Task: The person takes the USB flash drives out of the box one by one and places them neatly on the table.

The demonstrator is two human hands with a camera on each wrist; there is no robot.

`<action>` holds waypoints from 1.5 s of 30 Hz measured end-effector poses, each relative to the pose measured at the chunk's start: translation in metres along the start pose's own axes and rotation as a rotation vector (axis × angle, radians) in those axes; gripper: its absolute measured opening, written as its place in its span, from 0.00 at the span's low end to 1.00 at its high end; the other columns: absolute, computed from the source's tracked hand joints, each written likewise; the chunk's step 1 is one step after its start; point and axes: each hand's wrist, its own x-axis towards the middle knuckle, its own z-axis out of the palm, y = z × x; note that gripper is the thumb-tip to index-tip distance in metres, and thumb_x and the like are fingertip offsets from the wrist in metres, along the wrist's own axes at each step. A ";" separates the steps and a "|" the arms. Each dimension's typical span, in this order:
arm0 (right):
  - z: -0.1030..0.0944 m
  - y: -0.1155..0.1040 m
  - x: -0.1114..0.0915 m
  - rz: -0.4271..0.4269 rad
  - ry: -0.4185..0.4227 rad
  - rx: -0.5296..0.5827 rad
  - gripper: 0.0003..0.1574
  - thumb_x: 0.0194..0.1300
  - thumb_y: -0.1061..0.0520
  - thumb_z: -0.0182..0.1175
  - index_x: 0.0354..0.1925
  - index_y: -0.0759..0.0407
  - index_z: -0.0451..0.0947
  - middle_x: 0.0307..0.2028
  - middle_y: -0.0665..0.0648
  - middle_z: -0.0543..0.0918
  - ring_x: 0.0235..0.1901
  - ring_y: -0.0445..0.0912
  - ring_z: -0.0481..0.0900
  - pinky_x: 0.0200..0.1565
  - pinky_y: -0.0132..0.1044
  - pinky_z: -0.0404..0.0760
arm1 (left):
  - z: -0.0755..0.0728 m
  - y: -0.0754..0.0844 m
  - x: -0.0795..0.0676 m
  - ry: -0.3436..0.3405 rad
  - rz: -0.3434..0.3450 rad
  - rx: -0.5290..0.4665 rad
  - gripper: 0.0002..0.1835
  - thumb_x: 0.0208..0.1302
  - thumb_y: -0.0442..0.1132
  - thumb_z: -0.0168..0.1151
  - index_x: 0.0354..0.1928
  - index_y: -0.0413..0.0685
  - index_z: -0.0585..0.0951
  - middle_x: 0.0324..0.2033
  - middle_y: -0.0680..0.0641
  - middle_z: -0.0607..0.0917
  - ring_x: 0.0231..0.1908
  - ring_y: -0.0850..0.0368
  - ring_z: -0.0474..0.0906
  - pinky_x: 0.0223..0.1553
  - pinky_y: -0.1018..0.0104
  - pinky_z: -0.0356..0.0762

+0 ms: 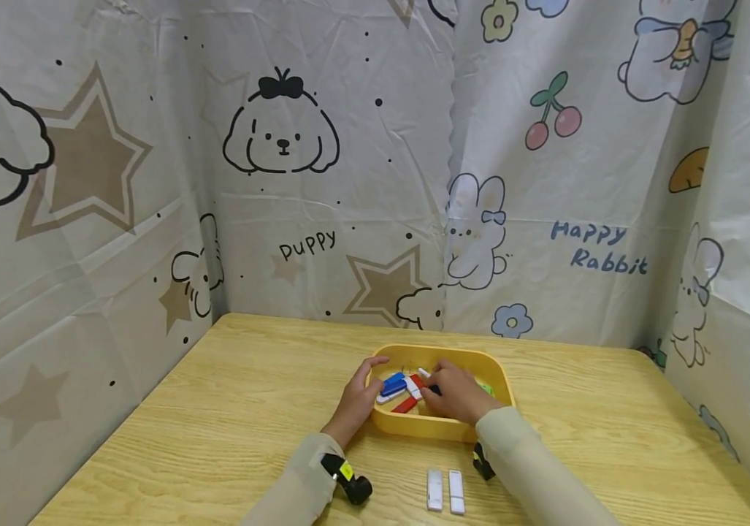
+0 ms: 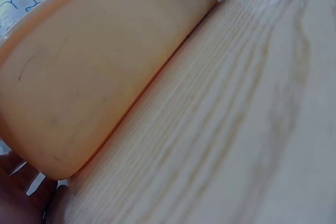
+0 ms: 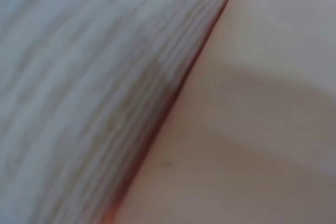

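Observation:
A yellow plastic bin (image 1: 427, 427) holds several USB flash drives in blue, white, red and green. My left hand (image 1: 358, 398) grips the bin's left end, with the thumb over the rim; in the left wrist view its fingers (image 2: 23, 179) lie against the outside wall. My right hand (image 1: 456, 391) reaches down into the bin, fingers bent among the drives. By its fingertips are a white drive (image 1: 423, 372) and a dark piece (image 1: 436, 390); I cannot tell whether it pinches either. Left of them lie a blue drive (image 1: 394, 386) and a red drive (image 1: 405, 405).
Two white USB flash drives (image 1: 435, 490) lie side by side on the wooden table (image 1: 269, 394), in front of the bin and between the forearms. A printed curtain (image 1: 375, 183) hangs behind the table and along both sides. Each wrist carries a small black camera (image 1: 351, 483).

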 end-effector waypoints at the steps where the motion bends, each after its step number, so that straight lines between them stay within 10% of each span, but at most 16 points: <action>1: 0.000 0.000 0.000 -0.008 0.028 0.011 0.10 0.64 0.56 0.62 0.38 0.60 0.87 0.35 0.53 0.74 0.33 0.45 0.72 0.40 0.42 0.73 | 0.000 0.000 0.000 -0.001 0.001 -0.001 0.23 0.63 0.34 0.48 0.61 0.53 0.73 0.64 0.46 0.71 0.67 0.44 0.60 0.66 0.41 0.52; 8: 0.000 0.001 -0.003 -0.004 0.154 0.042 0.10 0.56 0.68 0.65 0.38 0.60 0.84 0.33 0.54 0.76 0.30 0.44 0.74 0.40 0.40 0.81 | 0.000 0.000 -0.002 -0.003 -0.009 -0.009 0.23 0.63 0.34 0.48 0.61 0.52 0.72 0.65 0.45 0.70 0.67 0.43 0.59 0.66 0.40 0.51; 17: 0.000 0.004 -0.003 0.086 -0.031 -0.012 0.27 0.56 0.64 0.63 0.56 0.55 0.78 0.43 0.57 0.78 0.36 0.49 0.73 0.47 0.46 0.78 | 0.002 0.000 -0.002 -0.018 -0.020 -0.003 0.23 0.64 0.34 0.48 0.62 0.52 0.71 0.67 0.44 0.68 0.68 0.41 0.58 0.66 0.39 0.50; 27: -0.004 0.003 -0.002 0.132 -0.066 0.068 0.26 0.58 0.56 0.67 0.53 0.57 0.70 0.39 0.56 0.81 0.32 0.47 0.75 0.43 0.43 0.79 | 0.002 0.003 0.001 -0.009 -0.003 0.004 0.23 0.64 0.34 0.47 0.61 0.53 0.72 0.65 0.45 0.70 0.67 0.43 0.60 0.66 0.40 0.51; 45: -0.008 0.000 -0.006 0.086 0.144 0.184 0.29 0.57 0.60 0.68 0.54 0.58 0.66 0.25 0.53 0.75 0.22 0.44 0.72 0.27 0.34 0.76 | 0.001 0.000 0.000 -0.007 -0.014 -0.029 0.24 0.65 0.34 0.48 0.63 0.51 0.71 0.66 0.44 0.69 0.68 0.42 0.58 0.67 0.39 0.49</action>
